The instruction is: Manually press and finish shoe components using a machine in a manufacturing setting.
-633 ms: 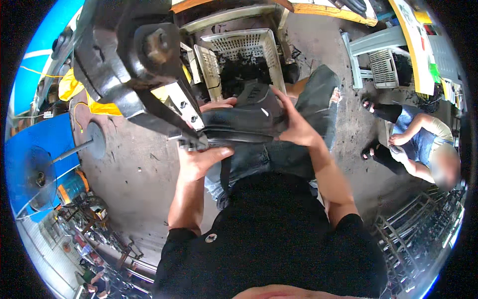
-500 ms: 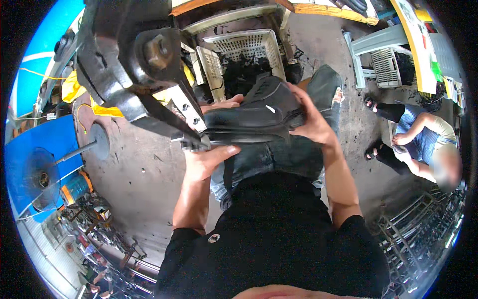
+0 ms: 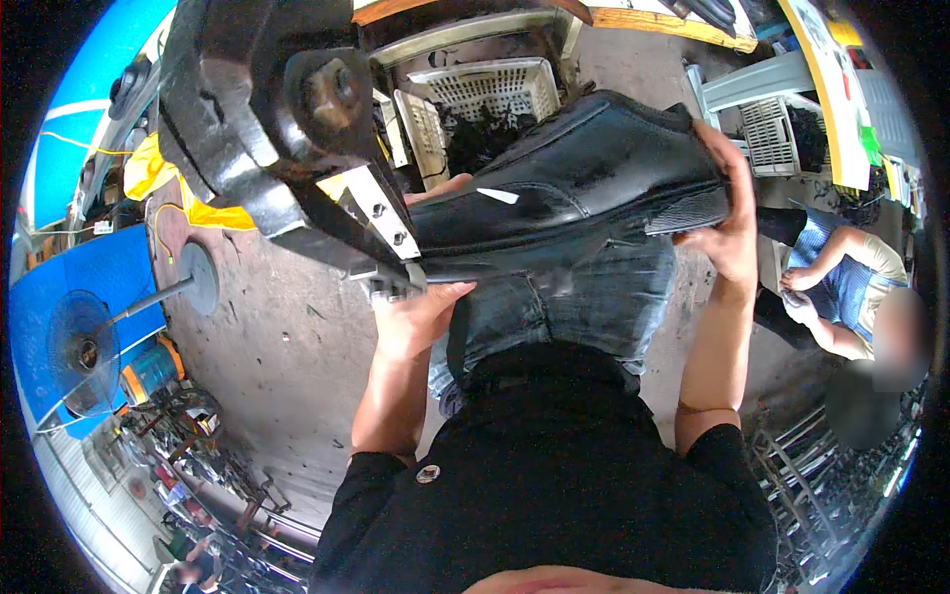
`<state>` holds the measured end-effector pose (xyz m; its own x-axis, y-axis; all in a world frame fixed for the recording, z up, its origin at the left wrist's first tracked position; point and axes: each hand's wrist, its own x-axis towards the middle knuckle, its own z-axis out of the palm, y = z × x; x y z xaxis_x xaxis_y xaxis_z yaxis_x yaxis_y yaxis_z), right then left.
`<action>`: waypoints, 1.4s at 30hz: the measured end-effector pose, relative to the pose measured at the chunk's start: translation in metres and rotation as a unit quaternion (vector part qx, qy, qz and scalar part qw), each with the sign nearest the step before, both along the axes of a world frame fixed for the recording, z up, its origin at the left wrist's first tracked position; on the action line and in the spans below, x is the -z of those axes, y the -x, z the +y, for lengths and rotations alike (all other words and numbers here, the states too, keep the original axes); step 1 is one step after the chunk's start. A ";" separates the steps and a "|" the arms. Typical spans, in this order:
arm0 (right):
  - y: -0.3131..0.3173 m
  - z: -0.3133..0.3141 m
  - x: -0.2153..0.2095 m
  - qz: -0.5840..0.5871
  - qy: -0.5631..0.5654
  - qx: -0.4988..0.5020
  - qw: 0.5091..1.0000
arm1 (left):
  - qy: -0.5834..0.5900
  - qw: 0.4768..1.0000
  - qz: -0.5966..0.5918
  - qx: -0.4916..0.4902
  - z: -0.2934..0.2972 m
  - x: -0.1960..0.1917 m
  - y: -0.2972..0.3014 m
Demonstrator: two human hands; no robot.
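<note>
Fingers (image 3: 737, 168) of the right hand (image 3: 734, 243) clamped on the heel end of a black leather shoe (image 3: 614, 163), wrapped round the back, thumb near the ridged heel block (image 3: 690, 213). Left hand (image 3: 411, 322) at the toe end: thumb along the near edge, other fingers showing past the far side; shoe pinched between, the grip partly hidden by a heavy black machine head (image 3: 237, 129).

Shoe held above the lap, jeans (image 3: 594, 302) below it, toe to the left, heel to the right. Side of the upper turned upward, sole edge toward the wearer. One small white mark (image 3: 498, 195) on that side; stitched seams curve across the leather.

Toe end right by the machine's lower tip. Large bolt (image 3: 334, 89) on the machine's face; pale metal plate (image 3: 381, 218) with two holes slanting down toward the left hand. Whether tip and shoe touch is not clear.

Beyond the shoe, a pale perforated crate (image 3: 421, 129) with black scraps (image 3: 480, 139) inside, on the grimy floor (image 3: 267, 366). Wood-edged bench (image 3: 673, 28) at the top. Left: pedestal fan (image 3: 84, 346), yellow sheeting (image 3: 148, 173), blue panel (image 3: 119, 259). Right: a co-worker (image 3: 841, 262) in a blue patterned apron, both hands on a small grey item (image 3: 795, 300); second crate (image 3: 767, 139) farther up, near a yellow-edged bench (image 3: 836, 94). Wearer's black shirt (image 3: 544, 465) fills the lower middle, forearms (image 3: 714, 356) bare.
</note>
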<state>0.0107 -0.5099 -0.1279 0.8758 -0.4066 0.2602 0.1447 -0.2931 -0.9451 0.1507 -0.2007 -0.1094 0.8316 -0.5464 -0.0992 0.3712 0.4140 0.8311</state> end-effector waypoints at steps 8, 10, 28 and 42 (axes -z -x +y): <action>-0.022 0.017 -0.089 -0.021 0.141 -0.003 0.990 | 0.102 0.975 0.193 -0.054 0.046 0.066 0.013; -0.022 0.024 -0.106 -0.030 0.190 -0.022 0.981 | 0.107 0.963 0.242 -0.054 0.047 0.071 0.014; -0.075 0.126 -0.067 -0.020 0.046 -0.119 0.992 | -0.085 0.963 -0.110 -0.231 0.122 0.006 -0.030; -0.091 0.147 -0.101 0.055 0.152 -0.162 0.974 | -0.435 0.719 -0.537 0.071 0.040 -0.090 -0.044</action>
